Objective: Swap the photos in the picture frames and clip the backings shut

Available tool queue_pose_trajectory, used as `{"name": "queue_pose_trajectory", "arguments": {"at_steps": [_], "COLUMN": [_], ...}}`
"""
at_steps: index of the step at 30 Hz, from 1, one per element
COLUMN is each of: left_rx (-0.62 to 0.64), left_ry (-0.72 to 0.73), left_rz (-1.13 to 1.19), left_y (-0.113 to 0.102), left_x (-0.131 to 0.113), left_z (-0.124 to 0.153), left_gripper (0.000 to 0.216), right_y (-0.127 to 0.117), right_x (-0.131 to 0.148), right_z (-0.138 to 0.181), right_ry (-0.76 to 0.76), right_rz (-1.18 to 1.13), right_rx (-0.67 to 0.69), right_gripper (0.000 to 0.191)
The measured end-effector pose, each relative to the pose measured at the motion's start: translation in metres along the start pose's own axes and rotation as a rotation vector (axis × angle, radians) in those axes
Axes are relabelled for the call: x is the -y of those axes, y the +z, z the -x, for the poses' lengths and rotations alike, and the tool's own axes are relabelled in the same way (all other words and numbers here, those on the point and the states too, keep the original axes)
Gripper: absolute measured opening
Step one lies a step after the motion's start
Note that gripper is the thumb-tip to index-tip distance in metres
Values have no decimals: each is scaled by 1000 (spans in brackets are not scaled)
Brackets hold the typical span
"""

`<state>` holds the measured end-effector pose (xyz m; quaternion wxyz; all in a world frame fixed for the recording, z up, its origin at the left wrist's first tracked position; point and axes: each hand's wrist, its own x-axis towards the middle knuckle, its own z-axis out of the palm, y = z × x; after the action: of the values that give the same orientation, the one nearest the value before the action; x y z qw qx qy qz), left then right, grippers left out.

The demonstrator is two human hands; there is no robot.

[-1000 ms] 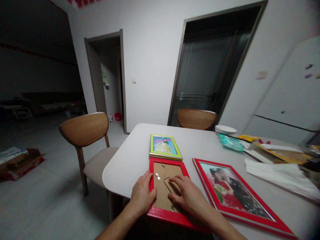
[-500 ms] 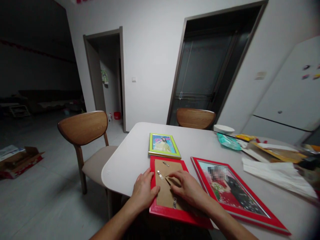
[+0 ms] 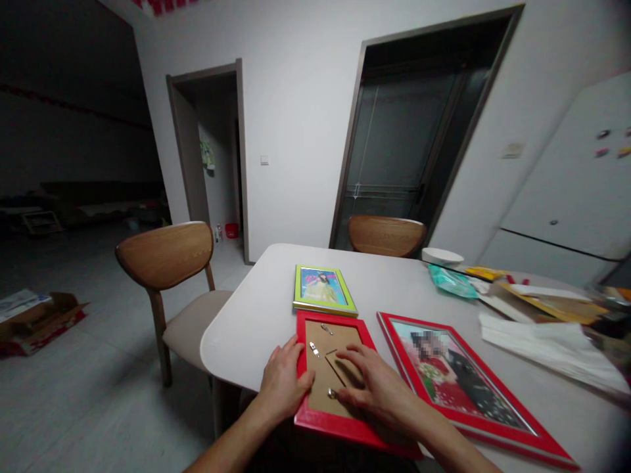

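Observation:
A red picture frame (image 3: 323, 418) lies face down at the near table edge, its brown backing board (image 3: 320, 378) showing. Small metal clips (image 3: 314, 350) sit on the board, and a brown stand flap (image 3: 348, 369) lies near its middle. My left hand (image 3: 284, 378) grips the frame's left side, thumb on top of the border. Over the right part of the backing is my right hand (image 3: 377, 387), fingers apart; its thumb touches the lower metal clip (image 3: 332, 394). Part of the frame's right side is hidden beneath that hand.
Beyond the red frame lies a green-framed picture (image 3: 324, 289), face up. To the right is a larger red-framed photo (image 3: 456, 381). Farther right are white paper (image 3: 547, 345), a teal packet (image 3: 452, 281) and a bowl (image 3: 442, 256). A wooden chair (image 3: 165, 256) stands left.
My right hand has let go of the stand flap, and its fingers have spread. Its thumb has come down to the lower clip, which has turned. My left hand has stayed in place.

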<state>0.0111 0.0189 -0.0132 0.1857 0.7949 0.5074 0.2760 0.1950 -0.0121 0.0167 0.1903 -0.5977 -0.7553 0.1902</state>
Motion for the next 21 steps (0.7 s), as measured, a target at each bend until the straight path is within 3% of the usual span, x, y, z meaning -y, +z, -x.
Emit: {"name": "queue_pose_trajectory", "arguments": {"at_steps": [7,11,15,18,21], "left_rx": [-20,-121,-74,-108,-155], "left_ry": [-45,-88,-158,-212,-260], "left_rz": [169,439,875,952,934], "left_y": [-1,-4,-8,-19,-38], "left_x": [4,-3,-12,-3,23], "left_z": [-3,-12,-21,-22,-16], "left_gripper": [48,48,45,45,49], "right_y": [1,-11,-22,-25,-25], "right_x": [-5,9,31,31,9], "right_z": [-9,-9,-8,-7,-8], "right_ry": [46,47,-34,-66,-7], "right_rz": [-8,-25,-57,-85,1], "right_rx": [-135,-177,-231,-251,-299], "right_gripper": [47,43,37,33,35]}}
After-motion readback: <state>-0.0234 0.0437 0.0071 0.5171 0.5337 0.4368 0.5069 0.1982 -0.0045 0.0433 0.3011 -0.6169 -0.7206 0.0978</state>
